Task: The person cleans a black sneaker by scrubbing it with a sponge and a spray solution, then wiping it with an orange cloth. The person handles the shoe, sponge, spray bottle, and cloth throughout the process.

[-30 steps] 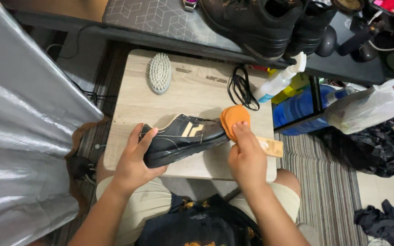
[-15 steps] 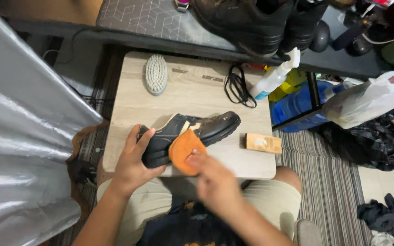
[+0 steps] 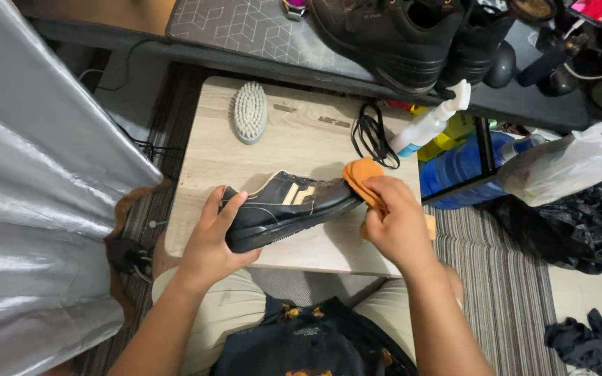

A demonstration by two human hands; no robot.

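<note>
Cloth (image 3: 361,173) moved to toe, shoe (image 3: 283,207) left of right hand (image 3: 395,223)

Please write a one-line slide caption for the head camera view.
Left hand steadies a black shoe on a small wooden table while the right hand presses an orange cloth to its toe.

Shoe (image 3: 283,209) glossy black leather; cloth (image 3: 360,174) soft orange fabric; table (image 3: 301,139) matt pale wood.

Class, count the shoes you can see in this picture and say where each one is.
3, at least. One black shoe lies on the small table, held by the left hand. Two dark shoes sit on the shelf behind; cropped, more may be hidden.
</note>
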